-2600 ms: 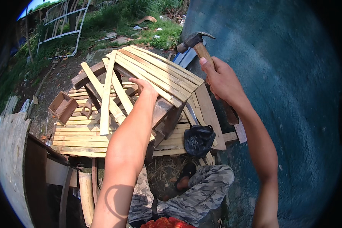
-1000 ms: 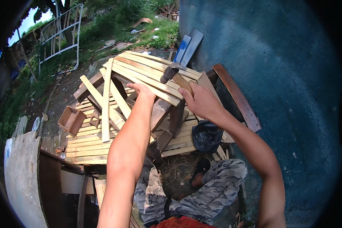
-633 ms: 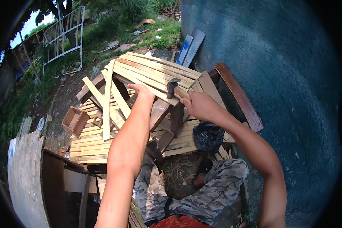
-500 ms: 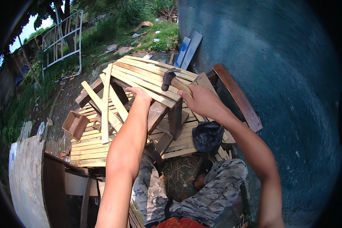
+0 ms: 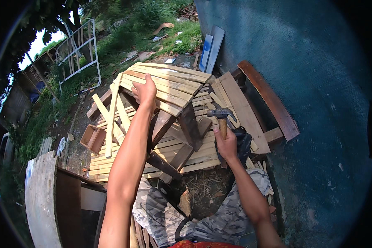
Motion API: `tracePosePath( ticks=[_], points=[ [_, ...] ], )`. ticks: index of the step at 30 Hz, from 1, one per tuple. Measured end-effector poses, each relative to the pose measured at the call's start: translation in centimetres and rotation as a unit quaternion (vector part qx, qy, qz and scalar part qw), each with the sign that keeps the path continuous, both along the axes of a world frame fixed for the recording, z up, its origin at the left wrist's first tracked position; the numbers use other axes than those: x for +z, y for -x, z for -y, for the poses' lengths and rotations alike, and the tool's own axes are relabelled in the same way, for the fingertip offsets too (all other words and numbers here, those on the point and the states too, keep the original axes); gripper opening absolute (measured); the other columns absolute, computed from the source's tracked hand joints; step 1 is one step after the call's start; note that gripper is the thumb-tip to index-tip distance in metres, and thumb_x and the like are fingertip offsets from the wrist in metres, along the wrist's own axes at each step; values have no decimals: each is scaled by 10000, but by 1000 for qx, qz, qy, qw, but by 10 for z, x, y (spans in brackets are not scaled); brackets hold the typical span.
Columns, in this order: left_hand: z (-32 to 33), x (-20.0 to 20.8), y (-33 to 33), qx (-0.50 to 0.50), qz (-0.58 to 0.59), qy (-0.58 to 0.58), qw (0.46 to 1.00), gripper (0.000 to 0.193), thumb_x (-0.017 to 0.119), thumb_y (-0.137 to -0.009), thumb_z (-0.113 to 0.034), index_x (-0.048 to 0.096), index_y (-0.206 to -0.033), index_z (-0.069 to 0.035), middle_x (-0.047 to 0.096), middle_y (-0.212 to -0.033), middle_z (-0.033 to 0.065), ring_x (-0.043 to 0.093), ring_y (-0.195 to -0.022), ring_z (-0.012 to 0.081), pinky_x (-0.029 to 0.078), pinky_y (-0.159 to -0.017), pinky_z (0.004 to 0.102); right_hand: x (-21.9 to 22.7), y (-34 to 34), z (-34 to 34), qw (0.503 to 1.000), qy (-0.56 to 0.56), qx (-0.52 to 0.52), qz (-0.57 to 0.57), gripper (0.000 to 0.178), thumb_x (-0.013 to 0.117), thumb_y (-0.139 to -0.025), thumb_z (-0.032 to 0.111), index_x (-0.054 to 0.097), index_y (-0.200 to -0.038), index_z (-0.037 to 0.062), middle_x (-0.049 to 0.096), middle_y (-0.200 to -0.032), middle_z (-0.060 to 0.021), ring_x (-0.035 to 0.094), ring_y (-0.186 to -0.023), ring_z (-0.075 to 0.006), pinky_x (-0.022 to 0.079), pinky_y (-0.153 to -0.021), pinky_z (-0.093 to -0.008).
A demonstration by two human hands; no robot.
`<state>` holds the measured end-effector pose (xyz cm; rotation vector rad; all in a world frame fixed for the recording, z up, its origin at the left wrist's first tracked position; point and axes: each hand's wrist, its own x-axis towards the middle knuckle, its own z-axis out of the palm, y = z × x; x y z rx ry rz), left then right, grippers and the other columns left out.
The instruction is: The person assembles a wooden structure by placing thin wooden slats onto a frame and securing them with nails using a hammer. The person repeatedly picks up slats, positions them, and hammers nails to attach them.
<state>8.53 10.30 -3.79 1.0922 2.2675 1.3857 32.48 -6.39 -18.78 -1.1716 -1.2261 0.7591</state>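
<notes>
My right hand (image 5: 226, 145) is wrapped round the wooden handle of a claw hammer (image 5: 223, 124), its dark metal head pointing up. Just behind that hand is a black plastic bag (image 5: 244, 142), partly covered by it. My left hand (image 5: 144, 91) lies on the pale wooden slats (image 5: 169, 84), fingers apart, near their left side. These slats sit side by side on a dark wooden frame (image 5: 190, 126), which stands tilted on a larger slatted surface (image 5: 198, 161). Loose slats (image 5: 113, 120) lean against the frame's left side.
A small brown wooden box (image 5: 93, 139) sits left on the larger slatted surface. A weathered panel (image 5: 41, 198) stands at the lower left. Long boards (image 5: 268, 99) lie along the blue wall (image 5: 318, 103) at right. Behind are two blue-grey panels (image 5: 212, 49) and a white metal frame (image 5: 78, 53).
My right hand has brought the hammer down and right, from over the slats to beside the black bag. My left hand has shifted up from the slats' near edge onto their top.
</notes>
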Motion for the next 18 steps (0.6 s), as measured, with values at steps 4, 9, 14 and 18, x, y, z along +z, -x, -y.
tracePosePath(
  ticks=[4,9,14,18],
  points=[
    [39,38,-15,-311,-122,154,930,744,504,-1025,-504,419,-1494,68,598,-1373,249,587,-1247,320,434,-1065,416,-32,-13,1,998,53,-9,-17,409,707,-976,367,597,-819,6,515,-607,-61,451,-579,-133,418,-556,-337],
    [125,59,-41,-384,-367,272,802,657,520,-990,-565,622,-1287,12,670,-1211,261,661,-1101,420,515,-953,474,-25,-36,3,996,81,8,44,365,707,-976,334,594,-855,8,479,-626,-43,414,-604,-119,407,-567,-332],
    [166,43,-46,-391,-460,129,787,634,666,-947,-433,541,-1391,1,613,-1343,225,625,-1184,407,524,-977,457,-23,-42,7,994,99,3,46,369,705,-963,319,577,-832,-1,547,-600,-143,490,-526,-219,430,-545,-391],
    [176,25,-48,-384,-516,52,764,646,720,-917,-369,537,-1377,46,571,-1401,237,614,-1201,410,529,-985,467,-30,-47,8,992,108,6,71,371,699,-961,336,591,-858,-4,589,-633,-180,590,-556,-325,449,-555,-412]
  ],
)
